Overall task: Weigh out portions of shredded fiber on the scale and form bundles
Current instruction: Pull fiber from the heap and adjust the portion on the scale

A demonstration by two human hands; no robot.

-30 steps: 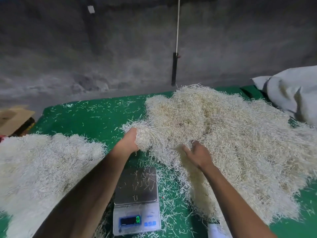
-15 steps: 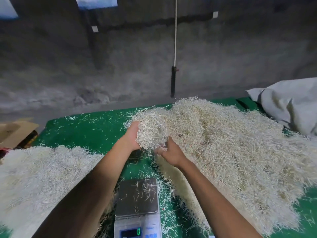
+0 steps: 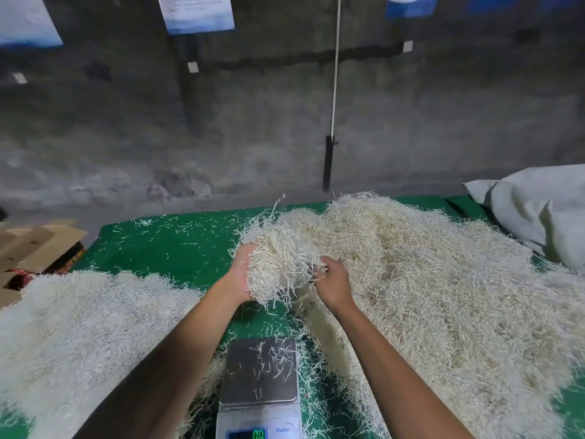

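Note:
A clump of pale shredded fiber [image 3: 278,264] is held up between my two hands, above the table and beyond the scale. My left hand [image 3: 241,274] cups its left side; my right hand [image 3: 332,282] grips its right edge with curled fingers. The clump still touches the big fiber heap [image 3: 443,280] that covers the right half of the green table. A small digital scale [image 3: 261,375] sits at the bottom middle, its steel plate bearing only loose strands, its green display partly cut off by the frame. A second, whiter fiber heap [image 3: 82,331] lies at the left.
The green table cover [image 3: 177,245] is strewn with stray strands. A grey sack [image 3: 544,210] lies at the far right edge. Cardboard pieces [image 3: 34,245] are stacked off the table's left. A concrete wall stands behind, with a white cord and black handle [image 3: 327,163] hanging down.
Both hands have lifted the clump higher and closer together off the big heap's left edge. The head camera has tilted up, so the scale sits lower in view.

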